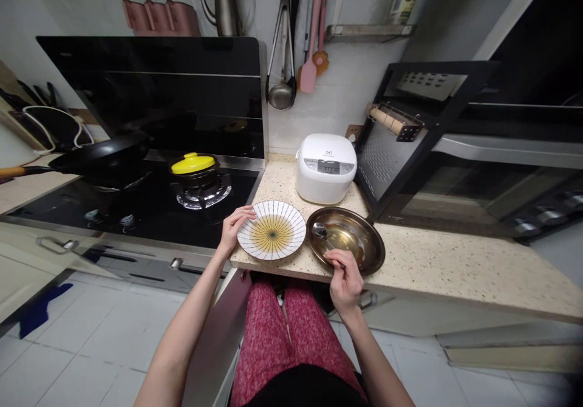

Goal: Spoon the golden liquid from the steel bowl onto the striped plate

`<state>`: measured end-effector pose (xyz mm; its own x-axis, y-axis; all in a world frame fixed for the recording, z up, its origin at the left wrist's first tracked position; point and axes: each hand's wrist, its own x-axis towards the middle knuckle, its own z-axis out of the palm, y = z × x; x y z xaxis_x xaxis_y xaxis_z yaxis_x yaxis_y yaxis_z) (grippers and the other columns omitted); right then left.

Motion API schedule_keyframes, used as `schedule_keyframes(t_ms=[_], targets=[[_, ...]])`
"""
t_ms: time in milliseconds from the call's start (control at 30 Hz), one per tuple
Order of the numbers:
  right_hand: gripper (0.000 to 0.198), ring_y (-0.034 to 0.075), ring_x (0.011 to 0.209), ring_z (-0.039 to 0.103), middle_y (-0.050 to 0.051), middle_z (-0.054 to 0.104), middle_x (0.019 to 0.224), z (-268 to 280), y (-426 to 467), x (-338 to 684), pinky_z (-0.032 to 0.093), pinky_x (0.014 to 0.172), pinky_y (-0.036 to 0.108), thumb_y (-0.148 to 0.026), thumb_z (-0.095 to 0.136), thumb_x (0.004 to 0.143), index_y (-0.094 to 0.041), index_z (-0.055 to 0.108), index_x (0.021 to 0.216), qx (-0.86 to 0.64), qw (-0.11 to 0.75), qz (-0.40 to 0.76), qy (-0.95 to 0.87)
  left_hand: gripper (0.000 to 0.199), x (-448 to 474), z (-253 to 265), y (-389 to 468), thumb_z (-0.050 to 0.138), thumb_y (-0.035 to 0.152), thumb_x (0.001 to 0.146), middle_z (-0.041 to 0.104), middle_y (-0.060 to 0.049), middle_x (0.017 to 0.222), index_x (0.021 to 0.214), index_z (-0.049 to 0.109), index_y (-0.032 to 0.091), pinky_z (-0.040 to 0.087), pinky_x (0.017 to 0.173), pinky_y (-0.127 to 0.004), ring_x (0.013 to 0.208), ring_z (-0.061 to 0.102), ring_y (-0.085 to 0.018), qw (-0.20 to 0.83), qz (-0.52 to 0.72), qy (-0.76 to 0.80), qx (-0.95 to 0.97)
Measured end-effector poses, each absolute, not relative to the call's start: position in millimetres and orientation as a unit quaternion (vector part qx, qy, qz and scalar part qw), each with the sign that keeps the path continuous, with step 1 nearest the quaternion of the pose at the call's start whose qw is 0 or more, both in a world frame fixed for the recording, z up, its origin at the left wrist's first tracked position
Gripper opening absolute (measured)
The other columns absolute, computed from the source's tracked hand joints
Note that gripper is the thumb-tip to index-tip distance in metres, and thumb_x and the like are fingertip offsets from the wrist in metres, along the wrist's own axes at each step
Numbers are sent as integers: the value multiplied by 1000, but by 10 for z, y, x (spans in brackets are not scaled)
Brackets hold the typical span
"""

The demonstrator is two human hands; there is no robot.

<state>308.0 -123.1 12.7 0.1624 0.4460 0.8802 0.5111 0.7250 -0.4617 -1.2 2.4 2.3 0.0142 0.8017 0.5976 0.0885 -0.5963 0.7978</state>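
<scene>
My left hand (pixel 235 228) grips the left rim of a round white plate (pixel 294 232) with dark radiating lines, its fingers over the edge. The plate's middle is yellowish; I cannot tell whether that is pattern or liquid. My right hand (pixel 346 278) is closed round the handle of a metal spoon (pixel 319 230), whose head is over the left side of a brassy metal bowl (pixel 374 246). Some shiny yellowish liquid seems to lie in the bowl. Plate and bowl stand side by side on the speckled counter (pixel 428 258), close to its front edge.
Behind them stands a white rice cooker (pixel 327 173). To the left, the black hob holds a yellow-lidded pot (pixel 193 165) and a wok (pixel 107 152). An oven (pixel 478 182) is on the right. Below the counter, a cabinet door (pixel 218 328) stands open by my legs.
</scene>
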Motion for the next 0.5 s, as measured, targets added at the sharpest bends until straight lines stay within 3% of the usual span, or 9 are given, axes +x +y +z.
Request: schedule_keyframes(t_ms=[333,500], targets=[[44,23,87,73,9,77,98,-6,-1178,3216,60,73,40,-4,46,95,-24,70,125,-316,567,-95,-755,29,-15,22,18,60,31,97,80,-11,101,84,84,21,45,113,-54,122,66,-33,292,611,342,651],[45,23,85,72,9,77,96,4,-1174,3213,60,73,39,-4,46,95,-23,69,128,-319,555,-98,-762,28,-16,15,24,61,30,97,80,-11,100,83,84,21,46,112,-52,121,67,-33,293,615,337,650]])
